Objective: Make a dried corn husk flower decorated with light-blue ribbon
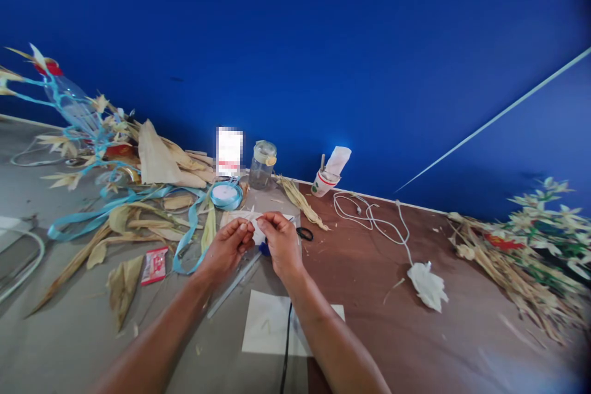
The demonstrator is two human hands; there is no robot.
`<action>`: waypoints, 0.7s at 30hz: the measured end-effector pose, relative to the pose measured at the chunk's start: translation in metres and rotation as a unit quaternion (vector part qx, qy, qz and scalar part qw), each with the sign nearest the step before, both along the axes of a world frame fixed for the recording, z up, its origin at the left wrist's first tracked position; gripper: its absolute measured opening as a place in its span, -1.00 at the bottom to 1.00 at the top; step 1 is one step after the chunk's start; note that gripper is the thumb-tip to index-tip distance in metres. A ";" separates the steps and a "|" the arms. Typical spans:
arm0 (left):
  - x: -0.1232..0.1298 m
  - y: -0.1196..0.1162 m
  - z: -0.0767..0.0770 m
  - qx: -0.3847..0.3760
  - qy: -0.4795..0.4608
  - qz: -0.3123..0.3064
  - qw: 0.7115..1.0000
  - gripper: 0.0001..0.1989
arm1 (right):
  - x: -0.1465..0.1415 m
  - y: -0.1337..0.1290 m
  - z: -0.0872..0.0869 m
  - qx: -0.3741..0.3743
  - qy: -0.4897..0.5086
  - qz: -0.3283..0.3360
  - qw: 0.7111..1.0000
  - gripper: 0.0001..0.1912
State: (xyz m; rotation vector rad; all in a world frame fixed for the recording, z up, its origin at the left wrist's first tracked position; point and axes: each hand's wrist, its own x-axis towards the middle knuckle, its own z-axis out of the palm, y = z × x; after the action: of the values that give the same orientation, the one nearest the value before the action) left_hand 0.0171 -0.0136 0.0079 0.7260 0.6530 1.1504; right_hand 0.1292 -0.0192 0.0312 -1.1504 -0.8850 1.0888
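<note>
My left hand (229,249) and my right hand (281,242) are close together above the middle of the table, both with fingers pinched. Between them shows a small pale strip (252,215), its ends hidden by my fingertips. It may be a piece of husk. Below the hands lies a white sheet (231,218), with a dark-handled tool (305,234) at its right. A long thin grey rod (234,285) slants beside my left wrist. Nearer to me, a white paper (265,326) lies partly under my right forearm, with a black cable (287,345) across it.
Dried husks (124,228), blue ribbon (87,225), a red packet (154,265) and a plastic bottle (76,108) crowd the left. A glass jar (262,166), paper cup (323,184) and white cable (369,215) stand or lie by the blue wall. Husk flowers (545,234) lie right.
</note>
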 end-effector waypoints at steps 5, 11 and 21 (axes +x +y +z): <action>0.003 -0.001 0.000 -0.003 0.012 0.003 1.000 -0.73 | -0.003 -0.001 -0.002 0.012 0.001 0.001 1.000 -0.94; 0.003 -0.002 -0.003 0.024 0.044 0.006 0.999 -0.73 | -0.005 -0.001 -0.003 0.014 0.018 0.003 1.000 -0.96; 0.000 -0.001 -0.016 0.107 0.160 0.032 0.981 -0.74 | -0.012 -0.005 -0.003 0.047 0.034 0.012 0.998 -0.93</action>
State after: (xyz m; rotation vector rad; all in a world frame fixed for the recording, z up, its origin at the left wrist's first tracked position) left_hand 0.0171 -0.0144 -0.0079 1.0946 0.8349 1.1848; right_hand 0.1168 -0.0243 0.0287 -1.0207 -0.8891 1.0880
